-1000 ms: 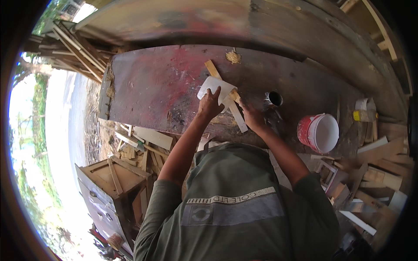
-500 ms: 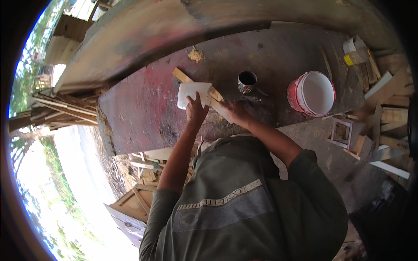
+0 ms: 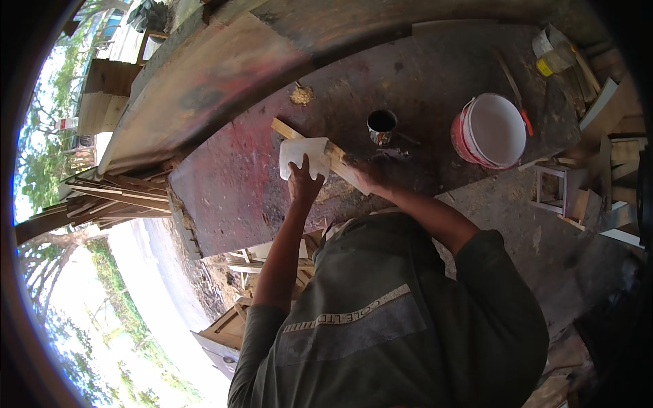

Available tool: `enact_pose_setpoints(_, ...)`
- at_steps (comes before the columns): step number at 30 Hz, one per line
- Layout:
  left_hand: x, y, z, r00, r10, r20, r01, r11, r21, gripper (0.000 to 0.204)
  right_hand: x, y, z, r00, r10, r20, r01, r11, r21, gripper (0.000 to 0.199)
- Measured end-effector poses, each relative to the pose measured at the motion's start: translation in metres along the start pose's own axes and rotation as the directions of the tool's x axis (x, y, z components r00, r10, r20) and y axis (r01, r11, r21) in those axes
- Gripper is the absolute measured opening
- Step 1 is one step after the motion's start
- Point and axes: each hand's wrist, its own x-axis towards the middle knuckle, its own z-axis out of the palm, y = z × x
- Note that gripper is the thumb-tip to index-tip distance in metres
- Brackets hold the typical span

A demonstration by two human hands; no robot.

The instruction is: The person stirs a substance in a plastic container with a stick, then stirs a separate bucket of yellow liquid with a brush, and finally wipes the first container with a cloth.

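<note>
On the dark, stained workbench (image 3: 224, 177), a narrow wooden strip (image 3: 286, 128) lies slantwise. My left hand (image 3: 305, 183) grips the near side of a whitish, translucent, box-like plastic piece (image 3: 296, 153), fingers spread over it. That piece sits against the strip and hides its middle. Toward the strip's near end, my right hand (image 3: 367, 175) is closed around the wood; its fingertips are partly hidden. An open tin (image 3: 381, 138) with a dark inside stands just beyond my right hand.
A red and white bucket (image 3: 462, 141) stands right on the bench. A small yellowish heap (image 3: 301, 95) lies at the far side. A container with a yellow band (image 3: 554, 61) is at the far right corner. Stacked timber (image 3: 119, 194) lies left; a small wooden frame (image 3: 549, 187) stands right.
The view has shifted slightly. My left hand and the plastic piece stay at about the same place on the strip. My right hand keeps its hold.
</note>
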Motion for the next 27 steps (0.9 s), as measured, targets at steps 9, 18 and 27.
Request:
enact_pose_setpoints(9,-0.001,-0.007,0.000,0.994,-0.039,0.101,0.041,0.999,-0.018,0.086,0.002,-0.004,-0.013,0.987,0.011,0.161,-0.012,1.000,0.004,0.052)
enact_pose_setpoints(18,0.011,-0.001,-0.008,0.995,-0.010,0.098,0.009,1.000,0.018,0.084,0.027,-0.010,0.009,0.991,-0.076,-0.110,0.054,0.981,-0.188,0.057)
enact_pose_setpoints(27,0.022,-0.015,-0.015,0.994,0.104,0.037,-0.103,0.994,-0.030,0.078,0.030,0.015,0.045,0.988,-0.155,0.012,0.154,0.965,-0.212,0.052)
